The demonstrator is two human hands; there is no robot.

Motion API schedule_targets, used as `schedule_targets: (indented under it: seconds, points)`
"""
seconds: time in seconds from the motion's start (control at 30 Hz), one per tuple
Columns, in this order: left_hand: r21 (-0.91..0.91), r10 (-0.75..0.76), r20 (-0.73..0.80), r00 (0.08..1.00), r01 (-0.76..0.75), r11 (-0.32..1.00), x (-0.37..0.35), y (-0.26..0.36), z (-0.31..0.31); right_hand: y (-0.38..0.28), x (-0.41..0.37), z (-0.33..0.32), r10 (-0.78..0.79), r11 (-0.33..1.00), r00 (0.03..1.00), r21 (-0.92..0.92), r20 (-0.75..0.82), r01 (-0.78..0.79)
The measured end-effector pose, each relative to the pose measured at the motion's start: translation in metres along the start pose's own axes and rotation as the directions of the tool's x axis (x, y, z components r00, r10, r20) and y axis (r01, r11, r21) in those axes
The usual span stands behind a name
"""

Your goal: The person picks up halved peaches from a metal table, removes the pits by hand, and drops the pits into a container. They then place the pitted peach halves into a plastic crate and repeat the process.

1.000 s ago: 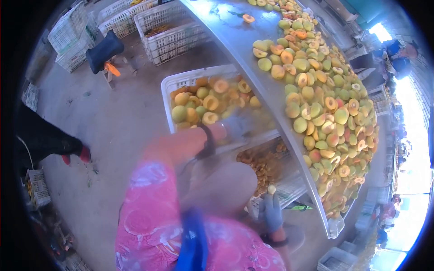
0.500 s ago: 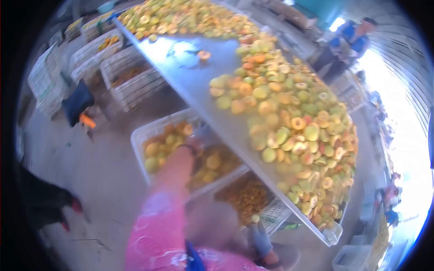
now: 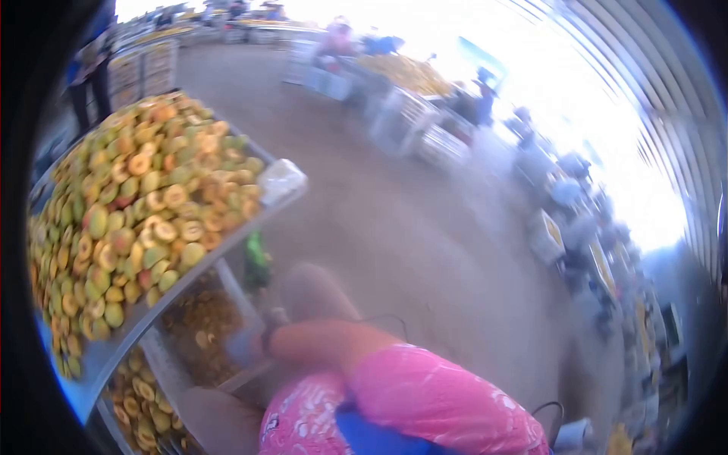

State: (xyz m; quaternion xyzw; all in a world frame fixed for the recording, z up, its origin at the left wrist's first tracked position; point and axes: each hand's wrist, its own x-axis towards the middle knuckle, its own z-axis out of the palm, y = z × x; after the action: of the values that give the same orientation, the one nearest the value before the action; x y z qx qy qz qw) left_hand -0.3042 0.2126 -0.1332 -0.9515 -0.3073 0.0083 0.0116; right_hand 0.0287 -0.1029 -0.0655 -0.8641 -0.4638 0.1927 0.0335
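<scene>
My right hand (image 3: 246, 346), in a pale blue-grey glove and smeared by motion, is low over a crate (image 3: 236, 290) of small brown pieces that look like fruit pits (image 3: 199, 312). Its fingers are too blurred to read. The bare forearm above it leads to a pink patterned sleeve (image 3: 447, 387). Beside that crate, at the lower left, is another crate (image 3: 161, 360) with yellow-green fruit (image 3: 144, 406). Above both slants a metal table (image 3: 163, 303) heaped with halved apricot-like fruit (image 3: 144, 220). My left hand is out of the picture.
A white plastic piece (image 3: 282, 182) sits on the table's corner, with a green object (image 3: 257, 259) below it. Stacked crates (image 3: 144, 70) and a standing person (image 3: 92, 72) are at the upper left. Farther off, crates (image 3: 409, 114) and a heaped table (image 3: 406, 73) line the floor.
The view has swung right, so the heaped table now lies at the left. My left arm, earlier reaching into the fruit crate, has left view. My right hand now appears over the pit crate.
</scene>
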Motion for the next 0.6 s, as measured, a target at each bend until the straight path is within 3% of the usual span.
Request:
schedule_targets:
  seconds: [0.03,0.07,0.17,0.2,0.23,0.3,0.37,0.43,0.47,0.5,0.57,0.6]
  points:
    - [0.014,0.045,-0.042,0.998,-0.044,0.999,0.012,-0.011,0.015,0.022,0.012,0.040,-0.213,0.948,0.968,-0.212,0.132,0.238]
    - [0.034,0.090,-0.072,0.993,-0.088,0.996,0.017,-0.021,0.029,0.033,0.011,0.063,-0.387,0.790,0.871,-0.377,0.304,0.483]
    - [0.011,0.045,-0.002,0.999,-0.045,0.999,0.013,-0.005,-0.003,0.009,-0.006,0.015,-0.263,0.836,0.883,-0.365,0.388,0.409]
    - [0.002,0.044,0.018,0.999,-0.044,0.999,0.012,0.003,-0.010,-0.003,-0.031,-0.010,-0.013,0.997,0.988,-0.067,0.153,0.024]
    - [-0.007,0.048,0.030,0.998,-0.048,0.999,0.014,0.009,-0.016,0.008,-0.024,0.013,-0.003,0.998,0.990,-0.067,0.143,0.013]
    - [-0.021,0.061,0.051,0.997,-0.060,0.998,0.015,0.018,-0.024,0.025,-0.007,0.049,-0.162,0.939,0.951,-0.256,0.263,0.230]
    - [-0.035,0.067,0.074,0.995,-0.064,0.997,0.013,0.024,-0.032,0.019,-0.014,0.056,-0.165,0.938,0.940,-0.246,0.298,0.243]
    - [-0.050,0.079,0.086,0.993,-0.075,0.996,0.015,0.031,-0.035,0.007,-0.033,0.012,-0.149,0.933,0.916,-0.255,0.372,0.255]
    - [-0.060,0.092,0.097,0.991,-0.086,0.994,0.014,0.034,-0.037,0.002,-0.036,-0.001,-0.312,0.670,0.833,-0.515,0.458,0.534]
    - [-0.066,0.099,0.108,0.989,-0.092,0.994,0.013,0.037,-0.038,0.004,-0.036,0.000,-0.315,0.672,0.830,-0.510,0.460,0.537]
    - [-0.078,0.112,0.126,0.986,-0.103,0.992,0.011,0.042,-0.042,0.006,-0.027,0.001,-0.522,0.721,0.843,-0.462,0.126,0.516]
    - [-0.089,0.123,0.134,0.983,-0.112,0.990,0.011,0.047,-0.043,0.003,-0.034,-0.010,-0.522,0.721,0.844,-0.463,0.125,0.515]
